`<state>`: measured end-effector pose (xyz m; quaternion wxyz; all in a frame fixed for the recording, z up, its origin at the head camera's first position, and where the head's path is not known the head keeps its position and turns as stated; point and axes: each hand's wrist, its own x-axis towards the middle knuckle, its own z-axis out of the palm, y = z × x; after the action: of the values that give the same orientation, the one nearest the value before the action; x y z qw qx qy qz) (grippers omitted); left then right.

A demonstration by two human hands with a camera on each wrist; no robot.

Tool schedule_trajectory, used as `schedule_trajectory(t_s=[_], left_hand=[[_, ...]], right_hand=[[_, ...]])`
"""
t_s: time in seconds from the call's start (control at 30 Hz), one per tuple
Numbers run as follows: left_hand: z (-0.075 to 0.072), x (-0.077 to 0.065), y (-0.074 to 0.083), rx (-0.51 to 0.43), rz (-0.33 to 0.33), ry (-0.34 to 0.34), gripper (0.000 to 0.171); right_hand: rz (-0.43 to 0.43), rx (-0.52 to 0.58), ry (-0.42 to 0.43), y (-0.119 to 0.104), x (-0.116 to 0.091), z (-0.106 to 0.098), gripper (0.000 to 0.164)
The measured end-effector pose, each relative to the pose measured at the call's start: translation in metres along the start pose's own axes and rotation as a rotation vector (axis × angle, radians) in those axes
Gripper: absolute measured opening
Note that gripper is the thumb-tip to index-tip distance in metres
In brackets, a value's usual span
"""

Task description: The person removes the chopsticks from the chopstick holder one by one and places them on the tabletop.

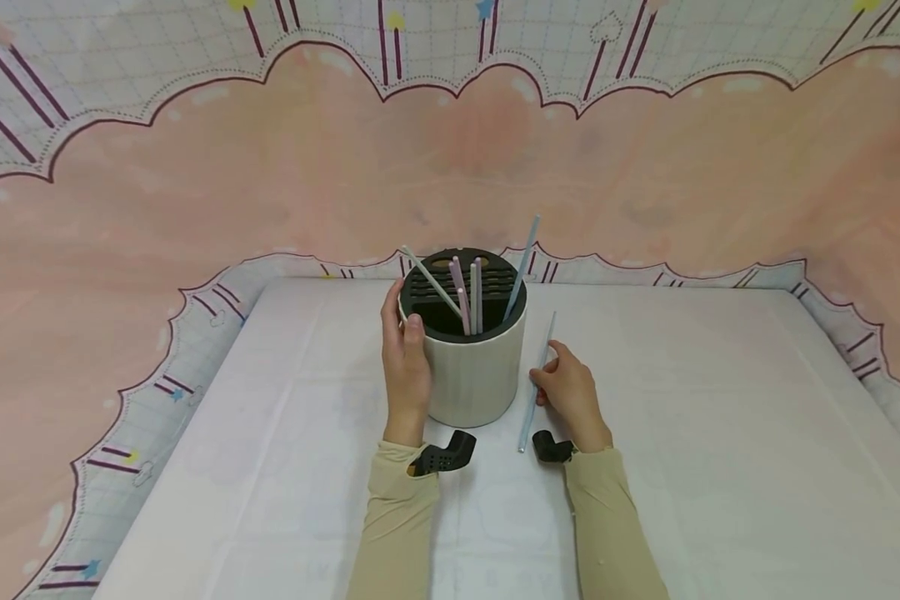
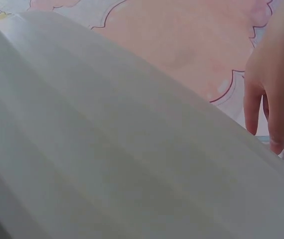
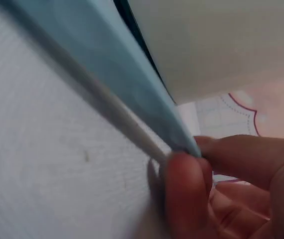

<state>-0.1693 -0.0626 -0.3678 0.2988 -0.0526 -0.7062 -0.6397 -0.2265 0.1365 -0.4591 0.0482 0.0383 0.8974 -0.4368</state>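
A ribbed off-white round utensil holder with a black slotted top stands upright in the middle of the table. My left hand grips its left side, thumb by the front rim and fingers behind. Several chopsticks lean in its open front part, among them pink, grey, pale green and blue ones. To the right of the holder, my right hand pinches a light blue chopstick between thumb and fingers. This chopstick lies low over the white tabletop, pointing away from me.
The white table reaches out on both sides. A peach-and-white patterned cloth hangs behind and around it. Each wrist wears a black camera mount, close to the holder's base.
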Motion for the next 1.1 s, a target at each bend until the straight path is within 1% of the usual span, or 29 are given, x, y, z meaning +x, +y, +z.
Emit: schedule_trajectory(t_s=[0.17,0.3,0.57,0.7,0.8,0.87,0.97,1.03,1.1], left_hand=[[0.001,-0.001,0.001,0.008,-0.002,0.000,0.051],[0.001,-0.003,0.002,0.015,-0.009,0.000,0.049],[0.000,-0.008,0.003,0.028,-0.004,0.004,0.048],[0.000,-0.008,0.001,0.027,-0.007,0.002,0.048],[0.000,-0.007,0.000,0.020,-0.003,-0.001,0.049],[0.000,-0.007,-0.001,0.014,0.003,-0.001,0.049],[-0.001,-0.006,-0.001,0.011,0.010,0.001,0.049],[-0.001,-0.005,-0.001,0.007,0.011,0.000,0.049],[0.000,-0.004,-0.002,0.002,0.010,-0.002,0.050]], right_hand=[[-0.021,-0.081,0.027,-0.001,-0.002,-0.001,0.058],[-0.044,-0.106,0.037,-0.001,-0.004,-0.002,0.053],[-0.039,-0.026,0.012,0.005,-0.005,-0.004,0.046],[-0.060,-0.025,0.037,0.011,-0.002,-0.005,0.041],[-0.085,-0.019,0.081,0.011,-0.001,-0.008,0.037],[-0.105,0.034,0.112,0.008,-0.002,-0.011,0.035],[-0.170,0.152,0.157,0.001,-0.001,-0.013,0.033],[-0.233,0.229,0.182,0.004,0.007,-0.010,0.034],[-0.314,0.281,0.214,0.015,0.022,-0.003,0.035]])
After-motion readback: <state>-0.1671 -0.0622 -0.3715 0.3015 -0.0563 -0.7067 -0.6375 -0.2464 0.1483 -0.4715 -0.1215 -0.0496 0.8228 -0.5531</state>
